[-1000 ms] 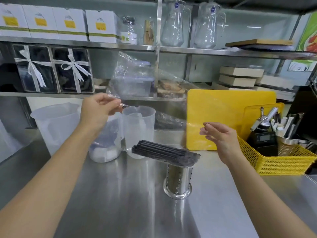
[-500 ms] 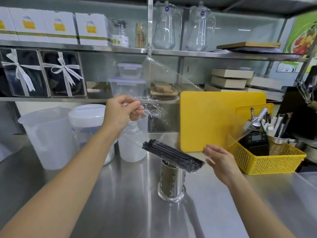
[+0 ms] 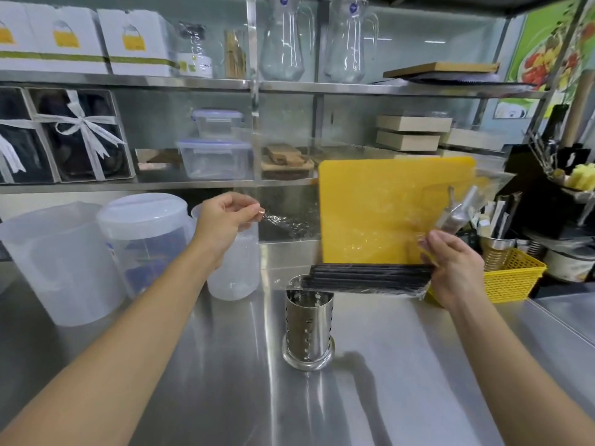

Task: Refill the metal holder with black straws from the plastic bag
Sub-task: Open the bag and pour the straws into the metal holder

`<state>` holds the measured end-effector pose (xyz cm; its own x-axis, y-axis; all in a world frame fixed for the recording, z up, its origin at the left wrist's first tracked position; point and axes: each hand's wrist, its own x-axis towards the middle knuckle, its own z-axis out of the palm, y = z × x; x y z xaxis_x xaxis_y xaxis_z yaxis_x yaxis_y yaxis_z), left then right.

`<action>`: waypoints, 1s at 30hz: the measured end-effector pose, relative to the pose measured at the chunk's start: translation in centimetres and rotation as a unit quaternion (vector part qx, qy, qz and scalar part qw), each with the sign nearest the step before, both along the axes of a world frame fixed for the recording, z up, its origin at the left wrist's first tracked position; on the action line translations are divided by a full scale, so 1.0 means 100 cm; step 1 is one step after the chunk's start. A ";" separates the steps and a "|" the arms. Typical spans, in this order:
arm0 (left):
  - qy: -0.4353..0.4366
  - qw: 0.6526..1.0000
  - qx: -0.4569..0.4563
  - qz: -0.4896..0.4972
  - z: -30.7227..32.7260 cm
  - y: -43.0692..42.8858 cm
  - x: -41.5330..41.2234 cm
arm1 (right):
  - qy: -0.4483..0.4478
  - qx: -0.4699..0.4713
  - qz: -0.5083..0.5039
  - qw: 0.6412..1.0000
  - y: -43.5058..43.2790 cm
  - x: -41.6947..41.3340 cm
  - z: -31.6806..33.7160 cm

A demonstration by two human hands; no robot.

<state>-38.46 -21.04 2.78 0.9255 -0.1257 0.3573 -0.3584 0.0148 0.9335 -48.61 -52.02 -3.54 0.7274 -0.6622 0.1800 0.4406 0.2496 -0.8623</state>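
Observation:
A perforated metal holder (image 3: 308,333) stands upright on the steel counter at centre. A bundle of black straws (image 3: 367,278) lies level inside a clear plastic bag (image 3: 380,220), its left end just above the holder's rim. My left hand (image 3: 225,225) pinches the bag's upper left edge, raised above the counter. My right hand (image 3: 450,268) grips the bag around the right end of the straws. The bag's film is stretched between both hands in front of the yellow board.
A yellow cutting board (image 3: 386,201) leans at the back. A yellow basket (image 3: 512,278) with utensils sits on the right. Three translucent plastic jugs (image 3: 61,262) stand on the left. Shelves behind carry boxes and glass pitchers (image 3: 283,40).
My right hand took hold of the bag at the straws' right end and lifted it, so the bundle went from tilted to level. The view shifted left.

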 end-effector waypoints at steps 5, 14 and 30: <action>0.028 0.999 -0.003 -0.025 -0.004 -0.022 0.008 | -0.021 -0.034 -0.042 0.998 -0.020 -0.008 0.005; 0.094 0.994 -0.030 -0.051 -0.025 -0.055 0.027 | -0.026 -0.082 -0.088 0.992 -0.045 -0.021 0.009; 0.138 0.990 -0.023 -0.015 -0.070 -0.061 0.022 | -0.008 -0.174 -0.066 0.983 -0.057 -0.016 0.021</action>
